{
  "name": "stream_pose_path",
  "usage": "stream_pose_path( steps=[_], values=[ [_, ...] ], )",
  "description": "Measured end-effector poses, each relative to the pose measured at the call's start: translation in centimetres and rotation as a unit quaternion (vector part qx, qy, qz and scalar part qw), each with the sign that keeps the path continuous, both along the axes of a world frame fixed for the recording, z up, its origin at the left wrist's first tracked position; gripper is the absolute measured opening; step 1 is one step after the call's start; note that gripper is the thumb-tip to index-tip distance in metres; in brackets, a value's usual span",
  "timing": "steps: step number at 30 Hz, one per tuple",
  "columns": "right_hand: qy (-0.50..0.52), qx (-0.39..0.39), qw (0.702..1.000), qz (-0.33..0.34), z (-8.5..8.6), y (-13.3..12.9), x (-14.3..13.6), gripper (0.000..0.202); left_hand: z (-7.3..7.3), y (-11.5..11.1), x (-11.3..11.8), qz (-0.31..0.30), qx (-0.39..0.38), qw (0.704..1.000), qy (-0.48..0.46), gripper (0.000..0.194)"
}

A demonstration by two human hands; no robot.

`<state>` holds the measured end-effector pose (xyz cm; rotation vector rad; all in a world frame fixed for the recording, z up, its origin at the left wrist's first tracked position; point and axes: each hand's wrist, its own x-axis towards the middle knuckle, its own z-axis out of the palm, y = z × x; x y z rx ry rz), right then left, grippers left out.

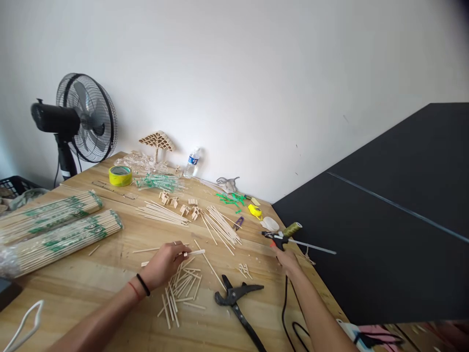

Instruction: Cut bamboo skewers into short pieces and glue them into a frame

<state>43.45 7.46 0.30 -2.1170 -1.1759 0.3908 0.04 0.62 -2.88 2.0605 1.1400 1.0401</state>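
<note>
My left hand [166, 264] is closed on short pale sticks [196, 252], just above a loose pile of cut sticks [186, 283]. At the right, my right hand [287, 260] is wrapped round the handle of a black glue gun [280, 239] with a glue stick [315, 246] poking out of its back. Black cutters [234, 296] lie between my hands. A small joined stick piece [245, 270] sits beyond them. Longer sticks [223, 227] are spread farther back, beside several small wooden chair-like pieces [185, 210].
Two bagged stick bundles [69, 239] lie at the left. Behind are yellow tape [120, 176], a wooden umbrella-shaped model [157, 142] and a water bottle [192, 164]. A fan [86, 117] stands beyond the table [110, 288]. The black cord [284, 308] hangs by my right forearm.
</note>
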Motion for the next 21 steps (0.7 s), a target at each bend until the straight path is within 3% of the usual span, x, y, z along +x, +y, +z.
stream_pose_path(
  steps=[4,9,15,18,21],
  values=[
    [0.161,0.028,0.986,0.03,2.0,-1.1,-1.2,0.031,0.5,-0.2,0.0,0.017,-0.036,0.999,-0.008,0.015],
    [0.283,0.11,0.941,0.147,3.8,-3.6,-5.5,0.045,1.7,-0.5,0.0,0.019,-0.068,0.997,-0.017,0.027],
    [0.354,0.125,0.891,0.254,2.3,-7.2,-13.2,0.045,2.7,-0.4,0.1,0.039,-0.091,0.995,-0.005,0.025],
    [0.435,0.126,0.838,0.306,1.4,-8.8,-16.5,0.042,3.1,-0.4,-0.1,0.039,-0.102,0.994,0.006,0.027],
    [0.47,0.119,0.808,0.334,0.8,-10.0,-18.7,0.036,3.2,-0.6,-0.7,0.041,-0.11,0.993,0.009,0.029]
  ],
)
